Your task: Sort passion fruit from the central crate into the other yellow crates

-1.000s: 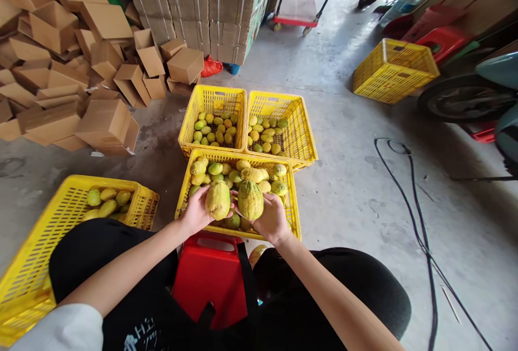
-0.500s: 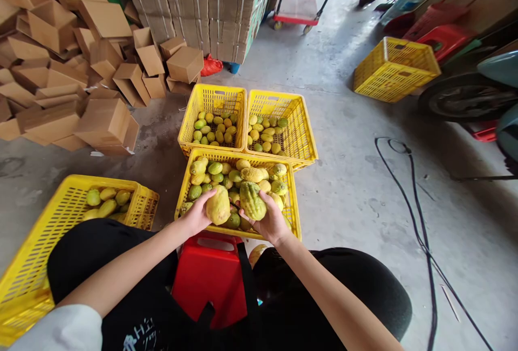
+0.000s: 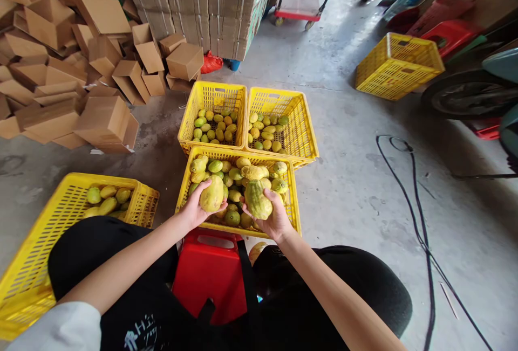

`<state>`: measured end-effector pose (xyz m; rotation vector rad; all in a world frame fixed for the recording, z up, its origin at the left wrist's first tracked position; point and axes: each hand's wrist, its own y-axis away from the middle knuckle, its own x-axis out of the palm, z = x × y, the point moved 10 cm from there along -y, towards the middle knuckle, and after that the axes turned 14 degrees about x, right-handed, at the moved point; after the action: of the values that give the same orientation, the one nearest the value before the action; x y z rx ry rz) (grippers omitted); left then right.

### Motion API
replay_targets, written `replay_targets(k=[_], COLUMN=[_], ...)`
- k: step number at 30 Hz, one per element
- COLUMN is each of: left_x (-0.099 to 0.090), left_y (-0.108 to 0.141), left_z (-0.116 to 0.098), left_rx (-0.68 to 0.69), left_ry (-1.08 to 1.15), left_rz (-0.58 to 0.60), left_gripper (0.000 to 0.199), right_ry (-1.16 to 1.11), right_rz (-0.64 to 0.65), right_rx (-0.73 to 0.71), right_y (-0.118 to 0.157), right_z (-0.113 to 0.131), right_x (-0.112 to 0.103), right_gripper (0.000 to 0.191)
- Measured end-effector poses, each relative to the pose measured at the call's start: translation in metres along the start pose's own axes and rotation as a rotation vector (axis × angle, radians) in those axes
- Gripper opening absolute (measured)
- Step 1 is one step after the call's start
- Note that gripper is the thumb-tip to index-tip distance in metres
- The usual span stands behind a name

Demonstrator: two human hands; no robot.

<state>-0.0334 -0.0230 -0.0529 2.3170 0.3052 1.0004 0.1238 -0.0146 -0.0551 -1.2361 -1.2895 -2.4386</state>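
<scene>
Both fruits have sunk toward the crate (image 3: 294, 212); left hand (image 3: 194, 208) cups one fruit (image 3: 211, 193), right hand (image 3: 275, 220) another (image 3: 258, 199).

Two bumpy yellow-green fruits, centre frame, above the near yellow crate (image 3: 184, 192). Left fruit (image 3: 211, 193) yellower, upright; right fruit (image 3: 258, 199) greener, tilted; both held, apart.

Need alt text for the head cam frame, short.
A seated person's left hand and right hand each hold a yellow-green fruit over a yellow crate of fruit; three more crates with fruit and piled cardboard boxes surround it.
</scene>
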Motion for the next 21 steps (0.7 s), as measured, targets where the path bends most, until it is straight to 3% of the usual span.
replay_targets(k=[4,8,15,21], left_x=[-0.004,-0.005,0.014,0.005], left_y=[-0.001,0.0,0.002,0.004], left_z=[0.004,0.006,-0.001,-0.003], left_rx=[-0.015,-0.037,-0.018,-0.018], left_ry=[-0.025,-0.02,0.092,0.021], left_rz=[0.013,-0.01,0.097,0.031], left_gripper=[0.021,0.027,0.036,0.032], right_ry=[0.063,0.117,0.025,-0.015], right_rz=[0.01,0.05,0.147,0.096], right_rx=[0.019,-0.01,0.016,-0.041], right_y=[-0.001,0.001,0.002,0.001], right_z=[-0.007,-0.005,-0.002,0.004], right_x=[0.003,0.012,0.02,0.014], right_gripper=[0.046,0.039,0.028,0.033])
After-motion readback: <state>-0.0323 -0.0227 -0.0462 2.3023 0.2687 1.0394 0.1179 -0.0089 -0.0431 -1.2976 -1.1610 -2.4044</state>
